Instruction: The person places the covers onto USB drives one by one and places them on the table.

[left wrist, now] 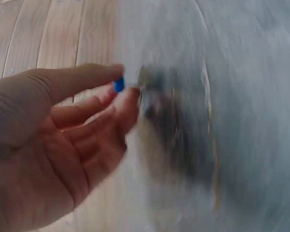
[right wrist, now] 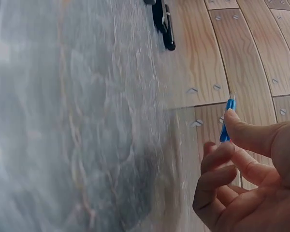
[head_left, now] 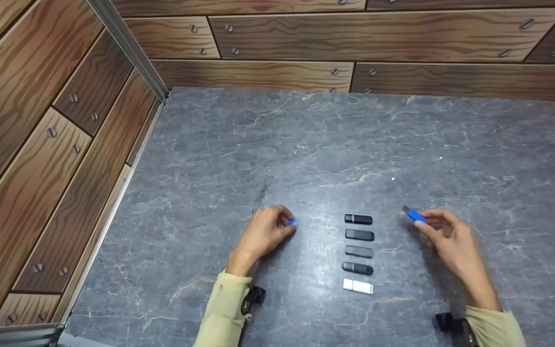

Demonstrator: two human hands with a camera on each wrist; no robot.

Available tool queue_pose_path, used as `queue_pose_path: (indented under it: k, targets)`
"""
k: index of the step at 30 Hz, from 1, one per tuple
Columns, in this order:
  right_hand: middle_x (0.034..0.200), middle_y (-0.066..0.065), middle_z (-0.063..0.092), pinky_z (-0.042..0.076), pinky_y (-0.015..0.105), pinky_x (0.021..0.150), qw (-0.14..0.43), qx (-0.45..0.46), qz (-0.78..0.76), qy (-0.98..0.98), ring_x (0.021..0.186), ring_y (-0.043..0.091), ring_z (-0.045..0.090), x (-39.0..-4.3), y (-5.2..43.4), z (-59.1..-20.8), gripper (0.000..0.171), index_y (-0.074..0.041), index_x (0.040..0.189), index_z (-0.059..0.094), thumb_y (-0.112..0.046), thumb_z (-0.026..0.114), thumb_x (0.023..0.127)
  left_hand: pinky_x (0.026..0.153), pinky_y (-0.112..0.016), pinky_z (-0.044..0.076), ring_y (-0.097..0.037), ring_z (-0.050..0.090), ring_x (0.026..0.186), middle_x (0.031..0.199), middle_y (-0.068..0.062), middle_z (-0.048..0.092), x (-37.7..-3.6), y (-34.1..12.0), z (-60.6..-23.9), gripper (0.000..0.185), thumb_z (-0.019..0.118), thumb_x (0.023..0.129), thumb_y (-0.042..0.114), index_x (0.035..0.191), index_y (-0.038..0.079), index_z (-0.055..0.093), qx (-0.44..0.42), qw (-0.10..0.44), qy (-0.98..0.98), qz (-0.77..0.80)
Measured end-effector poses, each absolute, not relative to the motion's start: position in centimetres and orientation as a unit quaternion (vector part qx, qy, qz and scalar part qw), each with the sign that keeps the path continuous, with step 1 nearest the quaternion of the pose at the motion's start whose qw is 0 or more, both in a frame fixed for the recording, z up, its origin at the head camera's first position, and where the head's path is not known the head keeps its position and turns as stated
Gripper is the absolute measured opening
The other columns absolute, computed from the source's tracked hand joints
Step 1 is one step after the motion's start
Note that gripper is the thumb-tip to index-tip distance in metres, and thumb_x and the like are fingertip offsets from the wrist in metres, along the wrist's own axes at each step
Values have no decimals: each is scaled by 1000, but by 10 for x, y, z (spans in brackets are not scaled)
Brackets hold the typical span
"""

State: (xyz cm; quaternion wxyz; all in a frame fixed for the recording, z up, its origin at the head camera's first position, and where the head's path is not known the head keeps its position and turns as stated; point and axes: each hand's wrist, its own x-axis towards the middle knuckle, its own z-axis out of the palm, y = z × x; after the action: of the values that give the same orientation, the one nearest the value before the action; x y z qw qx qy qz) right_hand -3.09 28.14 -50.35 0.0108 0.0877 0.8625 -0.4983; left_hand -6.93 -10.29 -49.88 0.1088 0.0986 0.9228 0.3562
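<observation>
Far left: wood-pattern wall panels [head_left: 41, 159] with screw heads, meeting the grey marbled surface [head_left: 354, 144] at a metal corner strip.

Left hand [head_left: 263, 234] low over the surface, left of centre. Fingers curled together, thumb and fingertips pinching a small blue cap [head_left: 292, 222]. Left wrist view confirms: cap [left wrist: 118, 85] nipped between thumb and forefinger tip, other fingers loosely curled under. Rest of that view is motion-blurred.

Centre, between the hands: column of five USB sticks lying flat on the surface, parallel, near each other but apart. Four dark ones, top [head_left: 358, 219] to bottom [head_left: 357, 268], then a white one [head_left: 358, 286] nearest the person.

Right hand [head_left: 451, 238] right of the column, raised off the surface. Thumb and forefinger clamped on a blue USB stick [head_left: 413, 214], metal plug end pointing up-left, uncapped. Right wrist view: stick [right wrist: 226, 121] seen edge-on against the thumb, remaining fingers curled loose below.

Both sleeves pale yellow-green; black wrist mounts at each cuff.
</observation>
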Motion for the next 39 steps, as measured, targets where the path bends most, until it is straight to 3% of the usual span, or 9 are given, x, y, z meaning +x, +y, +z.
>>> queue_pose_path:
  k: [7,11,17,23,31,36,39]
  targets:
    - [85,-18,75,51,24,50,45,99,-579,808,54,7,62,-27,273,-507,31,4,126,60,-9,72,100,46,-20,45,-6,57,49,79,1,73,-73,-93,-507,18,79,92,6,107,0,74,23,195,759,621]
    - [85,-12,76,50,24,49,56,99,-614,781,54,8,61,-24,268,-508,27,2,121,60,-4,73,98,46,-19,41,-6,52,48,74,6,68,-72,-82,-509,21,78,91,1,110,-5,70,7,193,703,685]
    - [85,-1,77,47,23,47,45,70,-686,722,52,10,59,-18,257,-508,21,9,114,60,9,70,95,47,-19,40,-5,51,50,80,5,69,-68,-59,-510,24,75,93,0,114,-6,67,27,206,677,706]
    - [88,0,78,45,21,46,65,49,-692,718,53,9,60,-15,250,-507,21,9,114,59,7,70,96,48,-19,43,-6,52,53,90,0,70,-66,-39,-511,24,70,97,1,120,-5,67,92,244,652,712]
    - [86,0,77,44,23,45,84,56,-659,745,53,9,60,-11,240,-506,26,8,117,61,1,74,95,49,-21,44,-9,55,55,103,-44,65,-61,-19,-512,24,65,102,3,124,-6,67,124,244,645,714]
    - [86,-5,78,45,23,47,97,65,-634,764,55,8,60,-10,235,-507,30,6,118,63,-5,78,94,47,-22,44,-13,53,50,80,-32,68,-57,-10,-512,20,71,100,7,118,2,74,123,208,692,680]
    - [87,-6,78,45,23,48,99,66,-629,768,56,8,61,-9,233,-507,31,5,118,64,-6,78,94,47,-19,44,-12,54,50,74,-25,70,-54,-6,-511,17,73,99,10,115,7,77,131,188,722,653]
